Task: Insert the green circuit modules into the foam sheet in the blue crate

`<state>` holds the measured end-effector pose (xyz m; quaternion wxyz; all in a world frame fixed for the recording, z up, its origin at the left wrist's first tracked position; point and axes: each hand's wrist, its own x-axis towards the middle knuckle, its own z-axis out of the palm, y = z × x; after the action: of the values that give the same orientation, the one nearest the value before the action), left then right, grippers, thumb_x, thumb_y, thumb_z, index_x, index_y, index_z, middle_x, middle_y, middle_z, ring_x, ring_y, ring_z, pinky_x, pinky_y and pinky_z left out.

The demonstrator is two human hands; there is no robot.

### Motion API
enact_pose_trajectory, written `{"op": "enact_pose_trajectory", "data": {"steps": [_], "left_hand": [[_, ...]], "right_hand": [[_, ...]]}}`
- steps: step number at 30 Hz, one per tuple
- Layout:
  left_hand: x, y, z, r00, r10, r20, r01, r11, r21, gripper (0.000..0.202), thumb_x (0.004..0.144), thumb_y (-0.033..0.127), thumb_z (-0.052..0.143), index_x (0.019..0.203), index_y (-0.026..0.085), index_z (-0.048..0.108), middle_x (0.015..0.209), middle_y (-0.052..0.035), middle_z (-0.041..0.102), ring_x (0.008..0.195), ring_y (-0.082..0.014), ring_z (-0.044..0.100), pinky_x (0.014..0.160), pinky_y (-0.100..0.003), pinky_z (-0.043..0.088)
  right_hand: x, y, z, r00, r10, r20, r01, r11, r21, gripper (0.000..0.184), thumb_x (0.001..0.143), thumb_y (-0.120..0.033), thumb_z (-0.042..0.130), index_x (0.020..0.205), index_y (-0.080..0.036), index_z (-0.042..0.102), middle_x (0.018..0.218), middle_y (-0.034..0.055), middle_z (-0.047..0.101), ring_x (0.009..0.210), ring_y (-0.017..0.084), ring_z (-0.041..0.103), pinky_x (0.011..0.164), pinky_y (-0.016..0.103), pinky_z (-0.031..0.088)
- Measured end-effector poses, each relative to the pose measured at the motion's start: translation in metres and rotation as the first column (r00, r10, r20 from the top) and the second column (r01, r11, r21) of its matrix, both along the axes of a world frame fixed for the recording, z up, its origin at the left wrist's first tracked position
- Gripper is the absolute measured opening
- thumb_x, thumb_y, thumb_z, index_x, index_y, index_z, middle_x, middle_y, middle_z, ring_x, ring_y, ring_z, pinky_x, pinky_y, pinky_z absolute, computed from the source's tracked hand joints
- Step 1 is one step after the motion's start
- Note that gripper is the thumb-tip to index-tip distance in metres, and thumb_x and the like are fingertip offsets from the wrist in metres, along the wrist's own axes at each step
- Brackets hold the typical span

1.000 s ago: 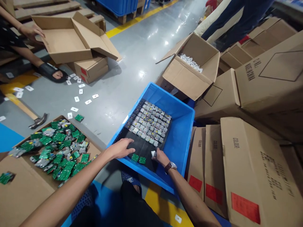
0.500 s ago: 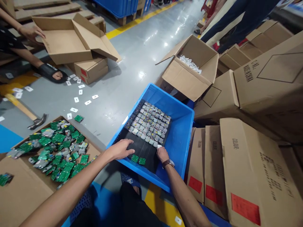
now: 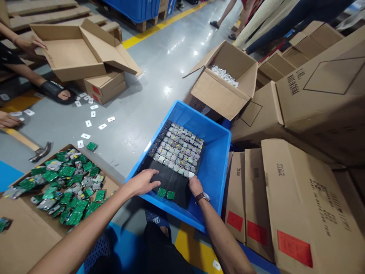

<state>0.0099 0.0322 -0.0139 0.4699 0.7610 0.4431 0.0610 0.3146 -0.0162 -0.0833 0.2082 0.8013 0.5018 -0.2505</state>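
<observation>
Inside a blue plastic bin [image 3: 212, 160], small grey circuit modules [image 3: 178, 146] sit in close rows on a black sheet [image 3: 165, 175]. My left hand [image 3: 146, 182] rests at the sheet's left edge, fingers apart and holding nothing. Near it, two green circuit boards [image 3: 166, 193] lie on the bare black part. My right hand [image 3: 195, 186], with a watch on the wrist, is closed at the right end of the front row. A small whitish piece [image 3: 191, 174] shows at its fingertips; its kind is unclear.
An open carton [image 3: 112, 182] at left holds piled green boards and grey modules. A hammer [image 3: 40, 151] and scattered white plates [image 3: 85, 136] lie on the floor. A co-worker's hands [image 3: 10, 120] are at far left. Cartons [image 3: 299, 198] line the right; another box [image 3: 221, 95] holds white parts.
A co-worker's hand has come into view by the hammer's handle. The view has shifted slightly, and a person's legs in the background have moved. My own hands stay nearly in place.
</observation>
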Motion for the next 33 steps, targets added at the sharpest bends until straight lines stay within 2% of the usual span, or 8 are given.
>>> {"op": "enact_pose_trajectory", "data": {"steps": [4, 7, 11, 16, 21, 27, 30, 33], "left_hand": [[-0.002, -0.006, 0.005, 0.985, 0.066, 0.161, -0.091, 0.984, 0.153, 0.035, 0.094, 0.034, 0.055, 0.123, 0.017, 0.065, 0.12, -0.0121, 0.071, 0.1, -0.0247, 0.071, 0.09, -0.036, 0.057], [-0.01, -0.012, 0.012, 0.907, 0.147, 0.394, -0.292, 0.894, 0.339, 0.028, 0.099, 0.026, 0.049, 0.122, 0.019, 0.063, 0.121, -0.0116, 0.068, 0.109, -0.0222, 0.067, 0.095, -0.035, 0.056], [-0.023, -0.018, 0.017, 0.838, 0.248, 0.487, -0.48, 0.759, 0.439, 0.028, 0.099, 0.02, 0.051, 0.126, 0.02, 0.06, 0.119, -0.0123, 0.065, 0.104, -0.021, 0.067, 0.09, -0.036, 0.058], [-0.025, -0.02, 0.017, 0.836, 0.29, 0.467, -0.506, 0.737, 0.449, 0.025, 0.098, 0.018, 0.052, 0.122, 0.02, 0.061, 0.113, -0.0108, 0.066, 0.093, -0.0187, 0.068, 0.081, -0.033, 0.06], [-0.023, -0.021, 0.019, 0.836, 0.31, 0.452, -0.516, 0.724, 0.458, 0.021, 0.098, 0.018, 0.05, 0.114, 0.02, 0.064, 0.109, -0.0103, 0.068, 0.092, -0.0184, 0.069, 0.083, -0.033, 0.06], [-0.022, -0.023, 0.016, 0.85, 0.276, 0.449, -0.488, 0.733, 0.473, 0.022, 0.097, 0.015, 0.049, 0.111, 0.02, 0.065, 0.105, -0.011, 0.07, 0.094, -0.0194, 0.069, 0.084, -0.035, 0.059], [-0.022, -0.024, 0.014, 0.86, 0.269, 0.434, -0.475, 0.734, 0.485, 0.021, 0.097, 0.015, 0.049, 0.111, 0.02, 0.065, 0.103, -0.0106, 0.071, 0.096, -0.0202, 0.07, 0.088, -0.036, 0.059], [-0.022, -0.023, 0.014, 0.871, 0.25, 0.422, -0.454, 0.737, 0.501, 0.021, 0.097, 0.014, 0.048, 0.11, 0.02, 0.064, 0.101, -0.0104, 0.071, 0.097, -0.02, 0.07, 0.088, -0.036, 0.059]], "right_hand": [[-0.01, -0.003, 0.008, 0.991, 0.067, -0.115, -0.074, 0.995, -0.062, 0.024, 0.095, -0.026, 0.057, 0.113, -0.011, 0.064, 0.107, 0.0189, 0.072, 0.104, 0.026, 0.07, 0.079, 0.028, 0.048], [-0.026, -0.013, 0.01, 0.937, 0.166, -0.308, -0.214, 0.968, -0.129, 0.04, 0.083, -0.036, 0.075, 0.116, -0.015, 0.063, 0.108, 0.014, 0.071, 0.099, 0.026, 0.069, 0.077, 0.029, 0.048], [-0.051, -0.024, 0.01, 0.815, 0.361, -0.453, -0.391, 0.92, 0.028, 0.063, 0.081, -0.044, 0.076, 0.133, -0.017, 0.053, 0.124, 0.0158, 0.062, 0.107, 0.028, 0.064, 0.085, 0.034, 0.049], [-0.068, -0.018, 0.002, 0.666, 0.551, -0.503, -0.544, 0.82, 0.178, 0.05, 0.088, -0.032, 0.068, 0.136, -0.024, 0.053, 0.12, 0.0108, 0.06, 0.113, 0.026, 0.058, 0.09, 0.034, 0.047], [-0.072, -0.021, -0.005, 0.715, 0.494, -0.495, -0.476, 0.862, 0.173, 0.029, 0.079, -0.013, 0.068, 0.107, -0.02, 0.06, 0.102, 0.0059, 0.063, 0.097, 0.021, 0.057, 0.079, 0.029, 0.042], [-0.073, -0.006, -0.011, 0.694, 0.349, -0.63, -0.299, 0.935, 0.189, 0.017, 0.081, -0.011, 0.06, 0.095, -0.02, 0.056, 0.089, 0.0005, 0.062, 0.08, 0.015, 0.057, 0.071, 0.024, 0.04], [-0.092, 0.02, -0.014, 0.707, 0.391, -0.589, -0.191, 0.908, 0.373, 0.018, 0.087, -0.01, 0.051, 0.102, -0.019, 0.056, 0.099, 0.0044, 0.062, 0.086, 0.017, 0.059, 0.079, 0.026, 0.046], [-0.119, 0.041, -0.016, 0.724, 0.487, -0.489, -0.235, 0.84, 0.488, 0.023, 0.093, -0.014, 0.048, 0.114, -0.019, 0.056, 0.114, 0.01, 0.06, 0.099, 0.021, 0.06, 0.087, 0.032, 0.049]]}}
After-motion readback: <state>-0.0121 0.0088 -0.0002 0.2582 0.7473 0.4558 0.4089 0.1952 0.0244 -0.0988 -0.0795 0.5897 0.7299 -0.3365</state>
